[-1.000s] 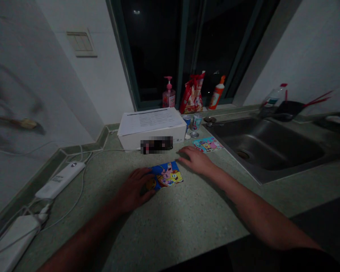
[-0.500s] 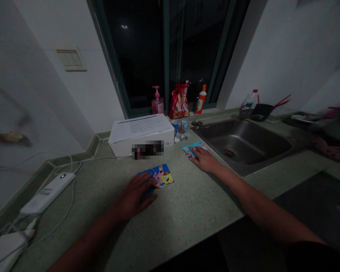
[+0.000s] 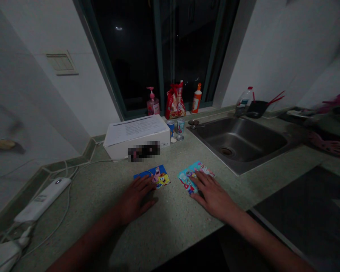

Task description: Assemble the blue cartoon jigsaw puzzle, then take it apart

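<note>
Two small cartoon picture cards lie on the speckled green counter (image 3: 170, 226). My left hand (image 3: 136, 198) rests flat with spread fingers on the near left part of the blue card (image 3: 156, 176). My right hand (image 3: 212, 194) lies flat too, fingertips on the near edge of the light blue and pink card (image 3: 193, 176). The two cards sit side by side, a short gap apart. Neither hand grips anything.
A white box (image 3: 136, 138) with papers on top stands behind the cards. Two small cans (image 3: 176, 127) and a steel sink (image 3: 238, 141) are to the right. Bottles and a red bag (image 3: 174, 102) line the window sill. Power strips (image 3: 42, 200) and cables lie at left.
My right hand reached to the light blue card near the sink and slid it toward me, beside the blue card. My left hand stayed on the blue card.
</note>
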`<state>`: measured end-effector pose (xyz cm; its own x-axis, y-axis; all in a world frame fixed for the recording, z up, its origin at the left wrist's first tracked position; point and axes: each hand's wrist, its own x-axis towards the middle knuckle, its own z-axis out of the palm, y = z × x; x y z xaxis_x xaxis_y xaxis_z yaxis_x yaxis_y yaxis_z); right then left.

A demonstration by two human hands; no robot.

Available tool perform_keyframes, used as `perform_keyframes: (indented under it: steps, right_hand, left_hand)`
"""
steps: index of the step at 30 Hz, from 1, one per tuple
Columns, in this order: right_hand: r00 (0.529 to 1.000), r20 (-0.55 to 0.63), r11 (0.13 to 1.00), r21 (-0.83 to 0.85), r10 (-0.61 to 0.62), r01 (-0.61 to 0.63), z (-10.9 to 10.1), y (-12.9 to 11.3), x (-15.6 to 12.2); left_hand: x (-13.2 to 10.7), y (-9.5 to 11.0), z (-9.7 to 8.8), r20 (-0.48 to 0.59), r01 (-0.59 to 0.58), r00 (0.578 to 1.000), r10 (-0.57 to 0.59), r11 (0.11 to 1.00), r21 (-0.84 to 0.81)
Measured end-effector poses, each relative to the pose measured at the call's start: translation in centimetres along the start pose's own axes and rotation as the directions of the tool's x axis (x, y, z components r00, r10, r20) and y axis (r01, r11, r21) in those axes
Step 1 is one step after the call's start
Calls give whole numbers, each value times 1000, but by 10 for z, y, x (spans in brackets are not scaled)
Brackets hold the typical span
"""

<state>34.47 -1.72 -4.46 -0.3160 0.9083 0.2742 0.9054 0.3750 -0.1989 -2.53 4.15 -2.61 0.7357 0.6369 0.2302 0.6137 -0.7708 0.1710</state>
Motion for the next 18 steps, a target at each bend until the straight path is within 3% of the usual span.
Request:
perform_keyframes:
  steps: [4, 9, 18]
  right_hand:
    - [997, -66, 997, 61, 46, -42, 0, -19, -20]
    - [991, -106, 991, 113, 79, -67, -6, -27, -22]
    - [977, -182, 978, 194, 115, -79, -3, -28, -24]
  left_hand:
    - [7, 3, -3, 33, 0, 999, 1, 1000, -15]
    - [28, 6, -1, 73, 15, 997, -14, 1000, -13]
    - [109, 20, 21, 121, -7, 993, 14, 998, -58]
